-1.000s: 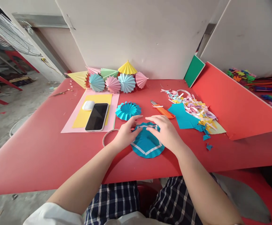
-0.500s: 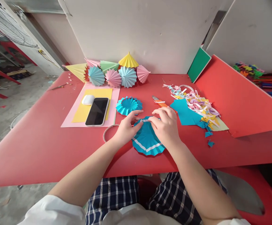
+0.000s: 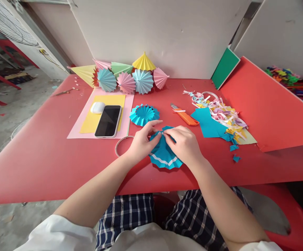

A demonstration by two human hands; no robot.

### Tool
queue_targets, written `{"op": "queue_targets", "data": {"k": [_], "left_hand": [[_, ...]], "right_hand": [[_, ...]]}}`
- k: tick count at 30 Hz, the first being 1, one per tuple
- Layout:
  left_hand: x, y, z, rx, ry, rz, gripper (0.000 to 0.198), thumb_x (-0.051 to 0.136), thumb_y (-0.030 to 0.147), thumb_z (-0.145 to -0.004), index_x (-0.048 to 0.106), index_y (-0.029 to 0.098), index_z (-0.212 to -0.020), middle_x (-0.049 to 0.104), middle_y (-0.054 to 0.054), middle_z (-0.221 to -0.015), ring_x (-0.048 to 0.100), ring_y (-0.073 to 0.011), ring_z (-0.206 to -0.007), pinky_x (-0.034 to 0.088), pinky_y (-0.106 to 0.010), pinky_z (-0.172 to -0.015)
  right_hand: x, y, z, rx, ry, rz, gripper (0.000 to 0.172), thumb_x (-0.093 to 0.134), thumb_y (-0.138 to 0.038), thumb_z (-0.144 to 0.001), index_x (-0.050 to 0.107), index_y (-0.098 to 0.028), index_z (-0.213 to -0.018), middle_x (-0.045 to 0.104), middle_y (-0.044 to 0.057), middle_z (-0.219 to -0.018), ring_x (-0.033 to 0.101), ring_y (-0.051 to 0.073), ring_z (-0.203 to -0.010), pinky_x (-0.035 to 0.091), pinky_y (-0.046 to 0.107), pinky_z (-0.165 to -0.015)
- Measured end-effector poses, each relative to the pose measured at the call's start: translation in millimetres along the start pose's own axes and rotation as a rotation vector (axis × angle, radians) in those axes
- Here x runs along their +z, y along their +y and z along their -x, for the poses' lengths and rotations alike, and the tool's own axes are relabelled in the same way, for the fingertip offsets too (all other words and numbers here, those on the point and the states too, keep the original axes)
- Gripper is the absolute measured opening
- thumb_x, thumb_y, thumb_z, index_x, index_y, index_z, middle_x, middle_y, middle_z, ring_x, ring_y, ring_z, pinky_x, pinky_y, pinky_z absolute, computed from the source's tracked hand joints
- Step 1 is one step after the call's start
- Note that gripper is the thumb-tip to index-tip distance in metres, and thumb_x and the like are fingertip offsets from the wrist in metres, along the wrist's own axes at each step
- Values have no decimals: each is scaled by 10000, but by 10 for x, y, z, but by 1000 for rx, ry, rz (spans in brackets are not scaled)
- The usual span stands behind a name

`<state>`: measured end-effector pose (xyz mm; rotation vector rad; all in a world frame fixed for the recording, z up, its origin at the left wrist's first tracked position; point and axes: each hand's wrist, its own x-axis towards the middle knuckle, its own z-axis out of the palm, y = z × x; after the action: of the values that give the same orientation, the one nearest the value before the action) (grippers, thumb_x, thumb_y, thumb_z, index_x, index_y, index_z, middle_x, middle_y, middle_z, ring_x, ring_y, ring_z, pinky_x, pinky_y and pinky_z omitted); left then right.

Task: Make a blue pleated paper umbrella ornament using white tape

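Note:
A pleated blue paper fan (image 3: 164, 150), scalloped at its edge and marked with white strips, lies near the table's front. My left hand (image 3: 143, 141) pinches its upper left edge between thumb and fingers, the index finger raised. From the other side, my right hand (image 3: 184, 141) is closed on the upper right edge, its fingertips close to the left thumb. Just beyond the hands rests a round blue pleated paper piece (image 3: 144, 115). An orange utility knife (image 3: 184, 115) lies past my right hand. Beside my left wrist is a roll of tape (image 3: 118, 146), partly hidden.
Several folded paper umbrellas (image 3: 126, 82) stand along the back wall. A phone (image 3: 108, 121) and a white case (image 3: 97, 107) sit on yellow and pink paper at the left. Blue paper (image 3: 209, 123) and a heap of paper scraps (image 3: 223, 113) lie right, before a red board (image 3: 274, 108).
Both hands have drawn closer together at the fan's top, and its pleats are gathered more tightly there. My right hand has shifted, uncovering the whole knife.

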<state>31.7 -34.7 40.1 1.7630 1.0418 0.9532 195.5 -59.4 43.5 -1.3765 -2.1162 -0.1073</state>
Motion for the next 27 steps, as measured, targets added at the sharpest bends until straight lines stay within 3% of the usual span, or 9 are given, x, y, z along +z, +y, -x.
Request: {"op": "queue_targets", "data": {"k": [17,27], "left_hand": [[25,17,53,82,-22,-137,388,508,224,-837,495,225,-1225,635,-45,-964,619,-137,-830,526,-243,-711],[35,1,53,71,16,-129,351,501,219,-845,512,222,-1196,629,-23,-873,616,-121,-764,522,-230,-690]], "right_hand": [[-18,-64,-22,95,-19,-85,158,508,-212,-860,654,-168,-818,710,64,-823,631,200,-807,480,310,-726],[-22,-70,-23,104,-59,-132,147,512,-170,-852,658,-186,-840,712,53,-840,636,194,-814,469,304,-715]]}}
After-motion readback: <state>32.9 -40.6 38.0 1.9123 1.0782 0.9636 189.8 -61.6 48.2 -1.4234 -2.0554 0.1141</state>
